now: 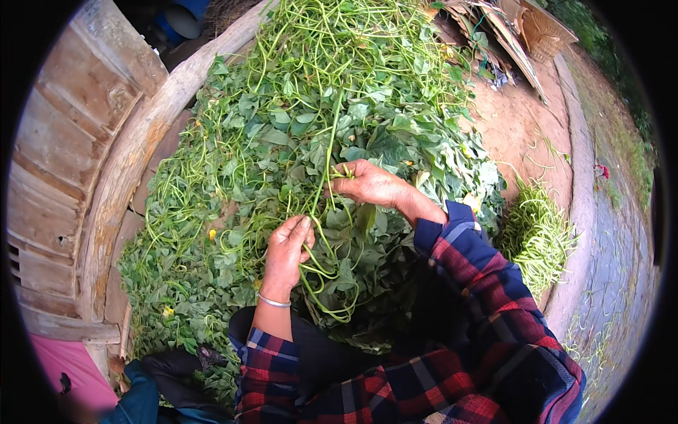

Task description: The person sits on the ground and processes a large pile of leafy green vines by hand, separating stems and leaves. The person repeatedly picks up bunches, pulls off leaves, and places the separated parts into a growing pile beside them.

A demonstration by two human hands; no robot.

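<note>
A long green vine (329,150) runs upright between my hands, and its lower part loops down below them over the leaves. My left hand (284,254), with a silvery bangle on the wrist, is closed on the vine with thumb and fingers pinched. Higher up and to the right, my right hand (371,185) pinches at the vine's side, and short green stem ends poke out above its fingers. Beneath both hands spreads a big heap of leafy vines (275,134), with bare, tangled stems toward its far end.
To the right, a pile of cut pale-green stems (540,237) lies on the earthen floor (515,134). A log beam (120,191) and wooden boards (56,177) border the left side. A woven basket (544,35) stands far right. Another person's dark-clothed leg (169,374) shows lower left.
</note>
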